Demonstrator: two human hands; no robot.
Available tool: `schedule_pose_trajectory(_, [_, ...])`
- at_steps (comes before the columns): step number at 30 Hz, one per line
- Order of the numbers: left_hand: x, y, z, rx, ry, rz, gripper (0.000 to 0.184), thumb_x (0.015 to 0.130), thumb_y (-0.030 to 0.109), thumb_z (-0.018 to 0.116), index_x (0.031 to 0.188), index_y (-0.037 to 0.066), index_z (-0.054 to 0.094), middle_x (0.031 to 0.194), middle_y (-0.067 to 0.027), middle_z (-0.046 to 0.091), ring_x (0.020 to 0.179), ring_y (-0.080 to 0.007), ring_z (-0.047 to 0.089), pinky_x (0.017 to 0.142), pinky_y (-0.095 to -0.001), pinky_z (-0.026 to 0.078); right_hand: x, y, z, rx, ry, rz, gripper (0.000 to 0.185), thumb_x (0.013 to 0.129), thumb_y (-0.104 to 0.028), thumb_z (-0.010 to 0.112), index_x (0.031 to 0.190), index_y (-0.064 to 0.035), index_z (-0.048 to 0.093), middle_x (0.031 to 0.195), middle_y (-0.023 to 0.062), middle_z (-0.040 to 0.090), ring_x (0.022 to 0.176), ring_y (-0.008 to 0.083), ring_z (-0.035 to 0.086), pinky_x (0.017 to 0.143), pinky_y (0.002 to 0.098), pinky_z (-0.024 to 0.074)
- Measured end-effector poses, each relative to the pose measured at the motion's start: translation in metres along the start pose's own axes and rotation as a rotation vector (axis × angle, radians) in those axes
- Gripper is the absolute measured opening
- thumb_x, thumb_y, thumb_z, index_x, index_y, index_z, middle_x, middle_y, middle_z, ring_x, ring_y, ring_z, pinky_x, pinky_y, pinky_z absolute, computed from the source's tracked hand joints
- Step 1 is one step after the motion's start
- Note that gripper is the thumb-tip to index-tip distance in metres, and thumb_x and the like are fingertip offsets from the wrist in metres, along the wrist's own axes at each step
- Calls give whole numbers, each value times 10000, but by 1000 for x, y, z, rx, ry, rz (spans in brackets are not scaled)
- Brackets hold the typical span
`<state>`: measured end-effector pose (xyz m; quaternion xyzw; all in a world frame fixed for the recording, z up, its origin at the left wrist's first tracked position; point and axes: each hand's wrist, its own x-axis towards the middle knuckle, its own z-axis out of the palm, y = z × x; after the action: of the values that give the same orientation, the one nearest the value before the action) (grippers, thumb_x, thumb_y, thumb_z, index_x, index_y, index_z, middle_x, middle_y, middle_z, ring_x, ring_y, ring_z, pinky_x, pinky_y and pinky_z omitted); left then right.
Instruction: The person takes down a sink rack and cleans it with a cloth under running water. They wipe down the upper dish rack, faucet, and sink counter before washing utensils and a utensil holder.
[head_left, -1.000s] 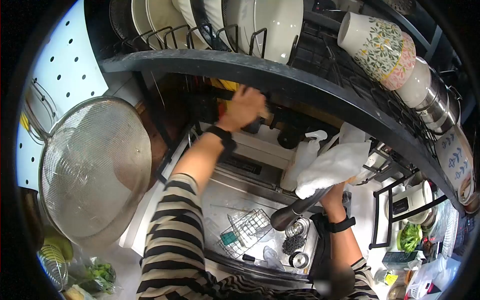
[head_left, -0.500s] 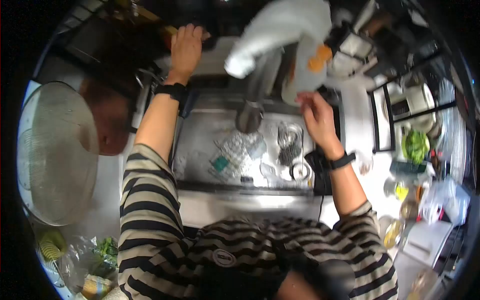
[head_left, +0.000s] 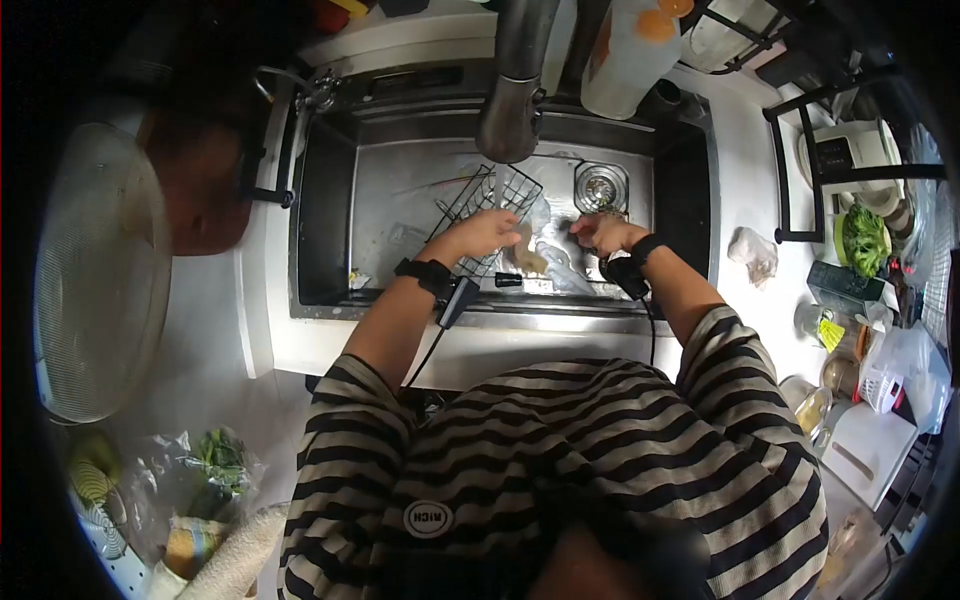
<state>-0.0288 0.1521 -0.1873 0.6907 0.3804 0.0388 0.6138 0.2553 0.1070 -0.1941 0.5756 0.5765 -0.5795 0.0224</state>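
Under the dark faucet [head_left: 510,125], a thin stream of water runs beside my left hand [head_left: 482,234], whose fingers are bent and pressed together. Beneath it lies a wire rack [head_left: 520,187] on the bottom of the steel sink [head_left: 400,170]. My right hand [head_left: 608,233] is over the sink's right half, fingers curled in, just below the round drain strainer [head_left: 600,187]. What either hand holds, if anything, is hidden. Between and below the hands are a brownish item [head_left: 528,256] and a clear plastic piece [head_left: 562,268].
A translucent bottle [head_left: 628,65] stands behind the sink. At the left are a large mesh strainer [head_left: 95,270] and bagged greens [head_left: 220,460]. On the right are a black rack frame [head_left: 790,180], a crumpled plastic bag [head_left: 753,255], leafy greens [head_left: 865,240] and a white board [head_left: 868,450].
Both hands have come from behind and beside the sink down into it, closer together. The left fingers, spread before, are now bent. The view has tilted down, and a crumpled bag shows on the right counter.
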Motion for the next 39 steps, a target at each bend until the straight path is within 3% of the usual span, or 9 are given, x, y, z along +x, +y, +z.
schedule_pose_trajectory(6, [-51, 19, 4, 401, 29, -130, 452, 832, 264, 595, 1194, 18, 481, 1134, -193, 557, 1063, -295, 535, 893, -363, 419, 99, 53, 35, -902, -94, -424, 376, 758, -135, 557, 1130, -187, 562, 1179, 35, 561, 1141, 184, 464, 1040, 386, 217])
schedule_pose_trajectory(7, [-55, 18, 6, 379, 40, -159, 456, 832, 277, 591, 1193, 20, 484, 1126, -192, 560, 1061, -306, 534, 898, -368, 413, 169, 132, 56, -294, -218, -424, 344, 789, -206, 540, 1132, -227, 559, 1285, -10, 481, 1175, 183, 415, 1077, 391, 70])
schedule_pose_trajectory(8, [-57, 14, 7, 357, 53, -188, 460, 832, 291, 586, 1192, 22, 487, 1118, -191, 563, 1058, -317, 532, 904, -373, 406, 129, 56, 56, -119, -66, -143, 299, 822, -262, 499, 1112, -225, 564, 1280, -3, 485, 1157, 172, 428, 1054, 386, 157])
schedule_pose_trajectory(14, [-64, 17, 9, 249, 191, -93, 434, 836, 277, 583, 1179, 26, 496, 1089, -186, 576, 997, -297, 564, 843, -364, 442, 92, 13, 46, -421, 421, -226, 334, 718, -322, 590, 812, -3, 618, 747, 195, 631, 707, 333, 612, 635, 400, 481])
schedule_pose_trajectory(20, [-60, 31, 16, 239, 201, -112, 427, 834, 276, 587, 1156, 9, 502, 1066, -180, 588, 964, -296, 577, 823, -356, 452, 66, 33, 71, -743, 7, -286, 618, 688, -451, 666, 1090, -11, 504, 920, 223, 624, 846, 295, 632, 754, 391, 495])
schedule_pose_trajectory(26, [-50, 29, 27, -141, 208, -122, 456, 862, 328, 570, 1169, -1, 498, 1120, -130, 581, 1028, -214, 547, 851, -344, 441, 118, 83, 75, -1048, 26, -421, 278, 747, -220, 549, 936, -19, 583, 778, 185, 631, 706, 320, 628, 640, 410, 503])
schedule_pose_trajectory(28, [-46, 50, 18, -482, 152, -314, 485, 885, 376, 524, 1209, 19, 471, 1218, -116, 518, 1117, -216, 489, 867, -341, 434, 46, -13, 43, -567, 384, -384, 259, 707, -199, 578, 901, -27, 586, 706, 193, 609, 678, 357, 600, 618, 430, 479])
schedule_pose_trajectory(33, [-6, 47, 24, -887, 322, -372, 704, 814, 649, 397, 1296, 136, 404, 1289, -120, 418, 1208, -276, 357, 942, -480, 320, -31, -143, 0, -226, 397, -692, 246, 660, -119, 616, 884, -20, 589, 814, 147, 568, 805, 300, 562, 710, 350, 447])
schedule_pose_trajectory(39, [-9, 103, 3, -1637, 393, 53, 346, 924, 382, 357, 984, 113, 567, 941, -61, 613, 901, -203, 570, 792, -365, 449, 3, -162, 11, 359, 687, -683, 221, 675, -72, 583, 882, 7, 593, 981, 189, 564, 923, 338, 535, 780, 379, 432])
